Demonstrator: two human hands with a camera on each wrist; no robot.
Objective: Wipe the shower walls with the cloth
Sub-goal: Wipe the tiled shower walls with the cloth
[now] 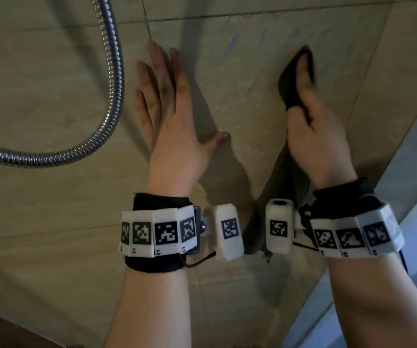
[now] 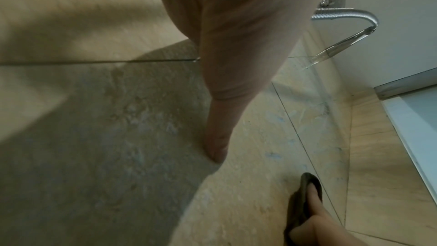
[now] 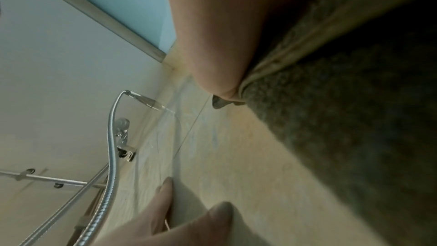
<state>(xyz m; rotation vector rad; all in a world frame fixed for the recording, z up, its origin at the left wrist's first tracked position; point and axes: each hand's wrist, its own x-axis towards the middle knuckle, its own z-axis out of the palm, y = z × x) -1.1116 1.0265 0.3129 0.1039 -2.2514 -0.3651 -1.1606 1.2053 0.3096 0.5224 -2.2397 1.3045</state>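
Left hand (image 1: pixel 174 116) lies flat against the beige tiled shower wall (image 1: pixel 51 96), fingers straight and spread, thumb out to the side. Right hand (image 1: pixel 315 126) presses a dark cloth (image 1: pixel 288 89) against the same wall, thumb and fingers gripping it, its loose end hanging below the wrist. A corrugated metal shower hose (image 1: pixel 112 79) loops at left, apart from both hands.
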